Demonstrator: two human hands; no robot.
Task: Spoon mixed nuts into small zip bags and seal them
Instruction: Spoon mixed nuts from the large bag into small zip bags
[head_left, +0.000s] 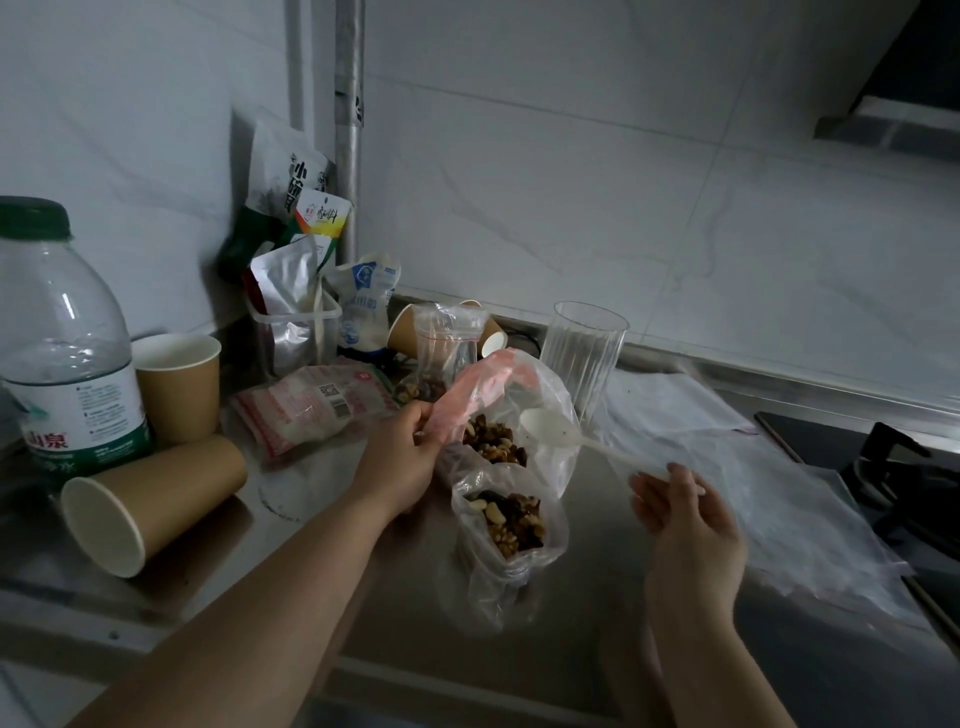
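Left hand (402, 457): forearm extended forward from lower left, fingers curled in a pinch, thumb uppermost. Right hand (685, 514): raised from lower right, palm facing left, fingers loosely curled in a pinch.

Clear plastic bags (511, 525) — brushed steel counter (291, 566) — paper cups (150, 499)

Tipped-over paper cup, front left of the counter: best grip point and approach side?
Take the tipped paper cup across its brown side wall near the middle, coming from above. It lies on its side, open mouth facing the camera and lower left, so the rim gives no downward hold. The upright paper cup stands close behind.
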